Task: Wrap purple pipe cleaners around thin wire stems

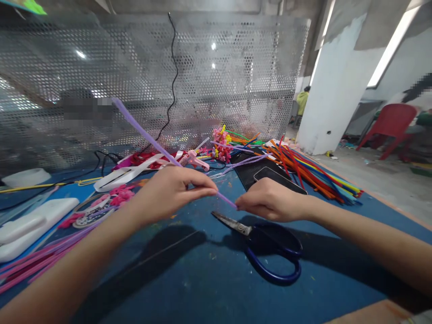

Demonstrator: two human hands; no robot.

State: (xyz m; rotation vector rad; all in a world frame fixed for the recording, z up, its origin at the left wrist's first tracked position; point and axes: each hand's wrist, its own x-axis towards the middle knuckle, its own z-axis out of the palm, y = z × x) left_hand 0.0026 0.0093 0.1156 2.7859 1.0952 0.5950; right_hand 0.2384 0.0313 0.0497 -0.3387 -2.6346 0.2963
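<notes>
A long lilac pipe cleaner [141,128] slants up and to the left from between my hands. My left hand [172,191] is closed in a pinch around its lower part. My right hand [270,200] pinches its very end, fingertips almost touching those of the left. Just below my hands, blue-handled scissors [270,252] lie on the blue table [189,283], blades pointing left.
A bundle of orange, red and yellow pipe cleaners [313,173] lies at the right, beside a dark phone [280,180]. Pink pipe cleaners [40,258] and white trays [30,222] sit at the left. A perforated metal screen [151,76] stands behind, a black cable hanging down it.
</notes>
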